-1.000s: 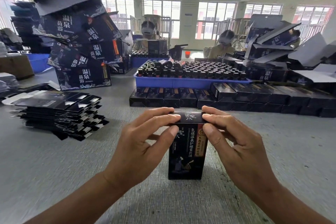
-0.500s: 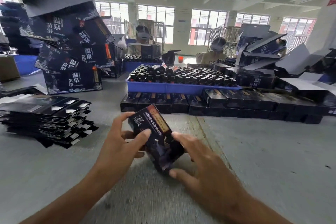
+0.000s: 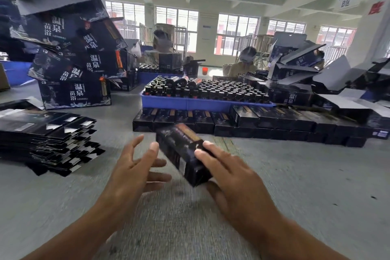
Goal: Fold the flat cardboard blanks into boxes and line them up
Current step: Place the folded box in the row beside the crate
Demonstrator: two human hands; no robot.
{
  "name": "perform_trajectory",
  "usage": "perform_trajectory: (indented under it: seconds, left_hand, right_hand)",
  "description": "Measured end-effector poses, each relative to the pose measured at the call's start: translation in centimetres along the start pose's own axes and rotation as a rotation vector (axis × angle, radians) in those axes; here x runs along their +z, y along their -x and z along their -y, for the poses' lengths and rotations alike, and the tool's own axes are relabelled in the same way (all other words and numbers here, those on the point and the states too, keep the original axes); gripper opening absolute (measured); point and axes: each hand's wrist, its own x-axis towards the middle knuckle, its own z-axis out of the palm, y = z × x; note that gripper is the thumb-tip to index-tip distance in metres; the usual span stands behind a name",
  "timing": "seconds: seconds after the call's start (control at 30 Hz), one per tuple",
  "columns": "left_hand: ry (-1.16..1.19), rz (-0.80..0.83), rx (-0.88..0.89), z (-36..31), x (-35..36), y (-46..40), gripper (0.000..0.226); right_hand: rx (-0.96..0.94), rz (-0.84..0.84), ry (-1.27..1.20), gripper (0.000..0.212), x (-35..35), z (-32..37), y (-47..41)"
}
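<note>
The right hand (image 3: pixel 230 173) grips a small folded black cardboard box with a gold strip (image 3: pixel 183 154), fingers curled over its upper face and the thumb tucked beneath (the thumb itself is mostly hidden). The box is tilted, its far end pointing toward 11 o'clock, and it is blurred. The left hand (image 3: pixel 130 169) is spread wide, fingers straight and apart; its thumb tip lies just beside the box's near-left edge, though whether it touches I cannot tell.

At 12 o'clock from the box, near it, runs a row of finished black boxes (image 3: pixel 242 122) laid side by side on the grey table surface (image 3: pixel 316 186). Just behind that row sits a blue plastic tray of dark bottles (image 3: pixel 206 99). At 9 o'clock, well apart from the hands, lies a stack of flat black cardboard blanks (image 3: pixel 46 139). At 10 o'clock, farther back, leans a pile of large black printed cartons (image 3: pixel 71 59).
</note>
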Motion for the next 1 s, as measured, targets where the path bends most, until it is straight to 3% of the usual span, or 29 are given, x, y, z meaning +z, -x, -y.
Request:
perform_trajectory:
  seconds: [0.13, 0.3, 0.5, 0.6, 0.77, 0.9, 1.0]
  left_hand:
    - [-0.345, 0.033, 0.098, 1.3, -0.2, 0.0, 0.059]
    - [-0.681, 0.153, 0.177, 1.4, 0.5, 0.3, 0.046]
    - [-0.737, 0.182, 0.119, 1.0, 0.5, -0.7, 0.053]
    - [-0.746, 0.194, 0.107, 0.8, 0.4, -1.0, 0.055]
    - [-0.783, 0.209, 0.1, 0.6, 0.5, -1.0, 0.056]
    - [-0.814, 0.232, 0.104, 0.7, 0.8, -0.9, 0.058]
    - [-0.819, 0.218, 0.118, 1.0, 1.1, -0.6, 0.039]
  right_hand:
    - [0.181, 0.035, 0.095, 0.063, 0.9, -3.9, -4.3]
    - [0.357, 0.15, 0.363, 0.063, 3.6, -10.3, -10.2]
    - [0.475, 0.289, 0.424, 0.067, 7.3, -15.1, -14.1]
    - [0.509, 0.372, 0.432, 0.079, 8.6, -16.2, -14.9]
    - [0.474, 0.336, 0.405, 0.098, 8.5, -15.9, -14.4]
    - [0.312, 0.172, 0.238, 0.072, 7.2, -12.6, -11.4]
    - [0.291, 0.249, 0.1, 0.054, 6.1, -9.4, -8.2]
